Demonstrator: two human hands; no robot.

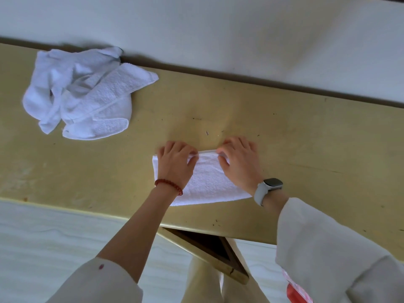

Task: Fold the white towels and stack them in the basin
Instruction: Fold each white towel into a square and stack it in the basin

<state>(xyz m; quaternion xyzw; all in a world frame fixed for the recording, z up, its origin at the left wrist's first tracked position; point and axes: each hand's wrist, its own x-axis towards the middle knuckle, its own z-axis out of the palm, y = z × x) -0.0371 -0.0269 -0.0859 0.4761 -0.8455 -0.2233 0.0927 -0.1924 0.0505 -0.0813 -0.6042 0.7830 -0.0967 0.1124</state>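
Note:
A white towel (pixel 207 182) lies folded flat near the front edge of the yellowish table (pixel 306 149). My left hand (pixel 175 160) rests on its far left corner, thumb and fingers pinching the far edge. My right hand (pixel 239 160) pinches the same edge on the right side. A loose heap of white towels (pixel 83 95) sits crumpled at the far left of the table. No basin shows in the head view.
A pale wall (pixel 218 29) runs along the table's far edge. Below the front edge are a table leg brace (pixel 209 248) and a light floor (pixel 43 237). A red bead bracelet circles my left wrist, a watch my right.

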